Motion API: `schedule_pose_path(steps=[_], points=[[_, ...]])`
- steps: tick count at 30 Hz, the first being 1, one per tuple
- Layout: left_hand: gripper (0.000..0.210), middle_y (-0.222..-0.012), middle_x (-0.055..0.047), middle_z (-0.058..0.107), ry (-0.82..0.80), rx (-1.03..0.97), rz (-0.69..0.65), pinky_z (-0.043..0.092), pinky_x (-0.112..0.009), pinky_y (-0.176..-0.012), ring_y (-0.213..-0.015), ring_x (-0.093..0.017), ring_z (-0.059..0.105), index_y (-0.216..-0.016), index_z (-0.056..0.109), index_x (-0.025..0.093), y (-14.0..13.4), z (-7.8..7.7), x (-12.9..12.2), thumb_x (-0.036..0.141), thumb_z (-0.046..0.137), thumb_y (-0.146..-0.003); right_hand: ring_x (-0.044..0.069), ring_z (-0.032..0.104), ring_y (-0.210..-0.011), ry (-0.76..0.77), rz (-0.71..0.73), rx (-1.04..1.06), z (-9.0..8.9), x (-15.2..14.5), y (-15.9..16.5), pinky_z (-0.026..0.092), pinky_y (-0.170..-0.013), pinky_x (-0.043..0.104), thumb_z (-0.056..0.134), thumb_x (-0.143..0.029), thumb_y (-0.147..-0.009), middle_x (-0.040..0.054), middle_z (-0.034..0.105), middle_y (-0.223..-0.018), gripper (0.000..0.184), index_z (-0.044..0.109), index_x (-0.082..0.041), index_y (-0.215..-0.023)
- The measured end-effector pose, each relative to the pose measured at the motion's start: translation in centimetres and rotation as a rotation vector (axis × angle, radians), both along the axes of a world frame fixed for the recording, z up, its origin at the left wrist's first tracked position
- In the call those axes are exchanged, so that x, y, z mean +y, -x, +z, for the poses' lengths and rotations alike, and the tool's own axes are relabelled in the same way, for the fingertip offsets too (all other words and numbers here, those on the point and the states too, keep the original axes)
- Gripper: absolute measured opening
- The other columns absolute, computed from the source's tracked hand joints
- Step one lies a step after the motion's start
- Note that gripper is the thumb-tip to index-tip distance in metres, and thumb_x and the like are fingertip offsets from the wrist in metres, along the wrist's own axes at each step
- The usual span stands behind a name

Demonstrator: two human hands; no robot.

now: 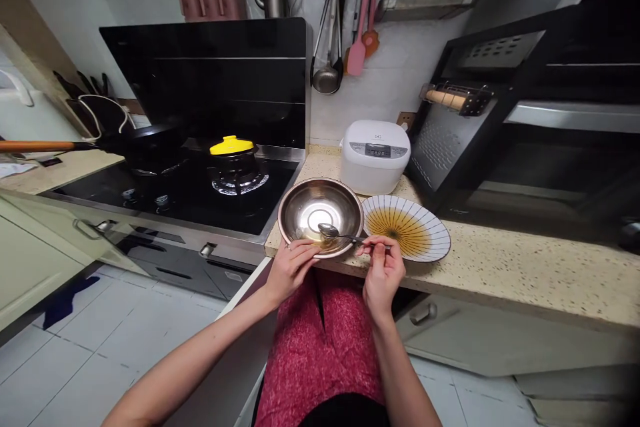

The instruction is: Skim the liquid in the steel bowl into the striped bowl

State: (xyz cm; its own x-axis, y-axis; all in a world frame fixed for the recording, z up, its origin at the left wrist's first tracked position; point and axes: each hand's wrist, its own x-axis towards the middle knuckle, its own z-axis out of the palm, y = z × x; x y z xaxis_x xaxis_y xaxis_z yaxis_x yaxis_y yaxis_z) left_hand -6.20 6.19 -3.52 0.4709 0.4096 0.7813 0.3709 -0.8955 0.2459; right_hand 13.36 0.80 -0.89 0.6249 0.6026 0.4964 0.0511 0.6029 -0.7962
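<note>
A steel mixing bowl [293,213] rests at the counter's front edge, with a little yellowish liquid visible low inside it. My left hand [291,268] grips the near rim, fingers over the edge. Pinched in my right hand [384,270] is the handle of a metal spoon [329,231], whose head is over the inside of the bowl. Whether the spoon touches the liquid, I cannot tell. Right of the bowl lies a white plate [434,235] with dark radiating lines and a yellow-brown middle, partly behind my right fingers.
Behind the bowl stands a white rice cooker [375,159]. On the left, a gas hob [200,197] carries a small pot with a yellow lid [231,145] and a dark pan [155,140] with a wooden handle. A black oven [565,147] fills the right. Utensils [357,53] hang above.
</note>
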Motion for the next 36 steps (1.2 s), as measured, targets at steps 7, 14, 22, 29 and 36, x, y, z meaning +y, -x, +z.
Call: schedule_pose_path(steps=[7, 14, 22, 29, 36], points=[[0.023, -0.110, -0.008, 0.080, 0.023, -0.010, 0.022, 0.052, -0.049, -0.102, -0.106, -0.025, 0.073, -0.122, 0.071, 0.022, -0.2, 0.3, -0.2, 0.024, 0.058, -0.103, 0.011, 0.060, -0.066, -0.027, -0.027, 0.011, 0.9, -0.1, -0.7, 0.051, -0.065, 0.026, 0.061, -0.042, -0.098, 0.0010, 0.065, -0.085, 0.023, 0.063, -0.020, -0.091], [0.024, -0.111, -0.008, 0.080, 0.041, -0.007, 0.022, 0.052, -0.048, -0.101, -0.107, -0.025, 0.073, -0.123, 0.071, 0.023, -0.2, 0.4, -0.1, 0.026, 0.057, -0.104, 0.010, 0.061, -0.065, -0.078, -0.067, 0.051, 2.2, 0.0, -1.6, 0.051, -0.065, 0.025, 0.064, -0.042, -0.097, -0.0002, 0.065, -0.083, 0.023, 0.063, -0.020, -0.091], [0.020, -0.108, -0.007, 0.080, 0.026, -0.027, 0.019, 0.049, -0.048, -0.102, -0.104, -0.025, 0.073, -0.118, 0.072, 0.022, -0.3, 0.7, -0.3, 0.024, 0.060, -0.103, 0.010, 0.059, -0.064, -0.167, -0.194, 0.088, 4.3, -0.3, -3.4, 0.050, -0.066, 0.026, 0.067, -0.040, -0.095, -0.0008, 0.063, -0.084, 0.022, 0.061, -0.020, -0.089], [0.020, -0.108, -0.008, 0.080, 0.037, -0.027, 0.024, 0.050, -0.046, -0.100, -0.104, -0.025, 0.074, -0.118, 0.072, 0.022, -0.3, 0.7, -0.3, 0.024, 0.060, -0.103, 0.011, 0.058, -0.065, -0.159, -0.392, 0.039, 3.8, -1.1, -5.3, 0.049, -0.067, 0.027, 0.063, -0.042, -0.097, -0.0003, 0.061, -0.084, 0.023, 0.059, -0.020, -0.090], [0.020, -0.110, -0.008, 0.080, 0.049, -0.001, 0.038, 0.051, -0.045, -0.100, -0.107, -0.025, 0.073, -0.118, 0.072, 0.022, -0.2, 0.7, -0.3, 0.026, 0.059, -0.104, 0.013, 0.061, -0.069, -0.085, -0.499, -0.153, 1.7, -1.6, -5.6, 0.052, -0.068, 0.029, 0.056, -0.042, -0.101, 0.0021, 0.062, -0.086, 0.025, 0.060, -0.019, -0.092]])
